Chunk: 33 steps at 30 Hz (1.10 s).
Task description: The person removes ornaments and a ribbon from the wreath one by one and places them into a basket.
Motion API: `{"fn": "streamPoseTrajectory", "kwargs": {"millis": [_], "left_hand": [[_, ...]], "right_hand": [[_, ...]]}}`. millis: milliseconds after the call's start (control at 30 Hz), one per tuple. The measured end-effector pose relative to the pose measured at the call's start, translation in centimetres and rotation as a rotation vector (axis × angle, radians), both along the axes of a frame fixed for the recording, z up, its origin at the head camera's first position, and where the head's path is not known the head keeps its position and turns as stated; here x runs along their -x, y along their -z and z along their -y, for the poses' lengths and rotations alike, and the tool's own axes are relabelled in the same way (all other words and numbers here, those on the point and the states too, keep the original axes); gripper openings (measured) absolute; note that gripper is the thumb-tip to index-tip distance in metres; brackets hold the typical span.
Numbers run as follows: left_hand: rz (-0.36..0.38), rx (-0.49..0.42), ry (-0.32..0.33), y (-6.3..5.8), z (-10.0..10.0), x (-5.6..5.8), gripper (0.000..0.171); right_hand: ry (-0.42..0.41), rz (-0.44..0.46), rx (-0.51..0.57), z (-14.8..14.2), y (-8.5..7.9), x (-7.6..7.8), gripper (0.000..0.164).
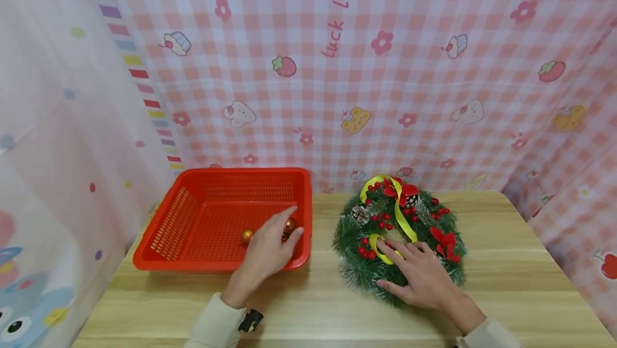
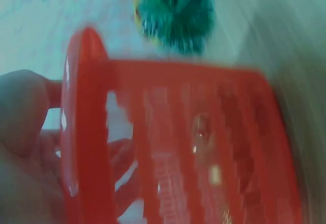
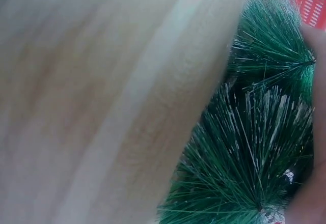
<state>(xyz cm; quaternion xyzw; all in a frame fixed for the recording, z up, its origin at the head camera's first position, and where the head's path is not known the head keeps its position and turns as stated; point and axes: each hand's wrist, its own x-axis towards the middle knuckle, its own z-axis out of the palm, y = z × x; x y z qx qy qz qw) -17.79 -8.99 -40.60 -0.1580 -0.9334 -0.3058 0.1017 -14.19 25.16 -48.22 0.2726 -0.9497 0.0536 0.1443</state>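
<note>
My left hand (image 1: 271, 247) reaches over the near right part of a red plastic basket (image 1: 200, 263), thumb apart from fairly straight fingers. Beside it lie a shiny golden ball (image 1: 247, 236) and another golden ball (image 1: 290, 224); part of the basket's contents is hidden by the hand. On the right, my right hand (image 1: 420, 277) rests with spread fingers on the near side of a green wreath (image 1: 352, 230). Its fingertips touch the wreath near a loop of yellow ribbon (image 1: 405, 224). The right wrist view shows the green needles (image 3: 254, 147) close up beside the hand.
The wreath carries red berries (image 1: 383, 225), red flowers (image 1: 445, 243) and a pine cone (image 1: 360, 214). Both basket and wreath stand on a wooden table (image 1: 506, 262). A pink checked curtain (image 1: 409, 85) hangs behind it. My left wrist view is blurred.
</note>
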Motion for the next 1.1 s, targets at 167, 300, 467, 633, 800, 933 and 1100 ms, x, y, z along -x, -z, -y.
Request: {"fn": "streamPoseTrajectory", "kwargs": {"millis": [167,300,467,633,800,933,1100], "left_hand": [[0.057,0.134,0.001,1.2,-2.1,-0.3,0.061],[0.059,0.179,-0.001,1.8,-2.3,-0.3,0.061],[0.057,0.185,0.016,1.9,-2.7,0.1,0.06],[0.064,0.185,0.002,1.7,-2.6,0.3,0.06],[0.066,0.18,0.002,1.3,-2.7,0.5,0.06],[0.067,0.189,0.006,1.5,-2.8,0.5,0.06],[0.081,0.195,-0.005,1.8,-2.9,0.4,0.06]], "right_hand": [[0.011,0.026,0.005,0.3,-0.1,-0.1,0.08],[0.035,0.056,0.018,0.3,-0.2,-0.3,0.081],[0.04,0.09,0.082,0.3,-1.4,-0.7,0.082],[0.023,0.042,0.232,-0.3,-4.4,-1.0,0.077],[0.142,-0.01,0.515,-2.6,-6.4,-0.2,0.064],[0.299,0.106,0.639,-4.7,-6.1,1.0,0.062],[0.39,0.211,0.587,-5.5,-4.3,2.8,0.068]]}}
